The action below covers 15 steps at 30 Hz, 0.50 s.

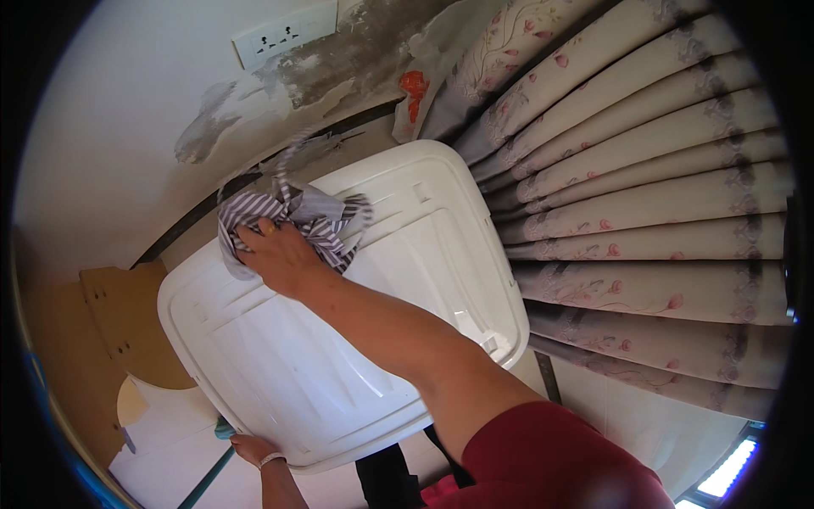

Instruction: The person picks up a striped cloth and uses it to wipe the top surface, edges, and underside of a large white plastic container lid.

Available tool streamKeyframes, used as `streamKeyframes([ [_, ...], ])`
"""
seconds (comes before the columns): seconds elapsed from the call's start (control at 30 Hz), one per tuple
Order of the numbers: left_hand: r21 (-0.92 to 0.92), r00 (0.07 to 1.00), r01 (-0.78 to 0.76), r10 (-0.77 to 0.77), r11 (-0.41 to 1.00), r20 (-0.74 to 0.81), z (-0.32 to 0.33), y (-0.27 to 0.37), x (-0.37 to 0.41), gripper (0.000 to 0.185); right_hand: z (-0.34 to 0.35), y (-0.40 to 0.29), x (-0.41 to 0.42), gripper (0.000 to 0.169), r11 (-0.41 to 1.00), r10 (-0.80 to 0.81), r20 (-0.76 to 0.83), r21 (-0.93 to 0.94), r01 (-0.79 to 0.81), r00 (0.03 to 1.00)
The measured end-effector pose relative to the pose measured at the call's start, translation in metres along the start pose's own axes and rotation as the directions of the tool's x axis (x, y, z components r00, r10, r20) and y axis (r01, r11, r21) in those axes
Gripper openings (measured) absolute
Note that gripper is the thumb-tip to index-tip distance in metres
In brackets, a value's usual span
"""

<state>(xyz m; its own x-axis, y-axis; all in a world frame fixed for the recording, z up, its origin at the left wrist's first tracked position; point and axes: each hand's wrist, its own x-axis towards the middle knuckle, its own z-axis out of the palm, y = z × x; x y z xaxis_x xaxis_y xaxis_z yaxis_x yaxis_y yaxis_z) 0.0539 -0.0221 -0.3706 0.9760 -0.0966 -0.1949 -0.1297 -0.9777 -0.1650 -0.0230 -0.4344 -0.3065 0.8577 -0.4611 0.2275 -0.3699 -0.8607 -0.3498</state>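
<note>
A large white plastic lid [286,369], with rounded corners and moulded ridges, sits tilted in front of me. My right hand [280,254], wearing a ring, presses a bunched striped cloth [324,235] onto the lid's upper part near the wall side. Loose cloth ends stick up past the fingers and look blurred. At the lower left corner, my left hand [254,450], with a bracelet on its wrist, grips the lid's edge. Its fingers are partly hidden by the lid.
A teal pole [206,477] slants beside my left hand. Floral curtains [636,235] hang close along the right. Behind the lid the wall has peeling paint [318,83] and a socket panel [286,35]. A brown wooden board [137,318] stands at left.
</note>
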Motion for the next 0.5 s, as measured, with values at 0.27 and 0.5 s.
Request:
streamKeyframes([
  [0.27, -0.395, 0.959, 0.281, -0.275, 0.875, 0.073, -0.013, 0.012, -0.007, 0.04, -0.044, 0.118, -0.039, 0.026, 0.801, 0.494, 0.086, -0.43, -0.415, 0.865],
  [0.5, -0.585, 0.935, 0.344, -0.326, 0.735, 0.14, -0.012, 0.021, -0.006, 0.047, -0.142, 0.241, -0.266, 0.036, 0.495, 0.869, 0.318, -0.597, -0.631, 0.38],
])
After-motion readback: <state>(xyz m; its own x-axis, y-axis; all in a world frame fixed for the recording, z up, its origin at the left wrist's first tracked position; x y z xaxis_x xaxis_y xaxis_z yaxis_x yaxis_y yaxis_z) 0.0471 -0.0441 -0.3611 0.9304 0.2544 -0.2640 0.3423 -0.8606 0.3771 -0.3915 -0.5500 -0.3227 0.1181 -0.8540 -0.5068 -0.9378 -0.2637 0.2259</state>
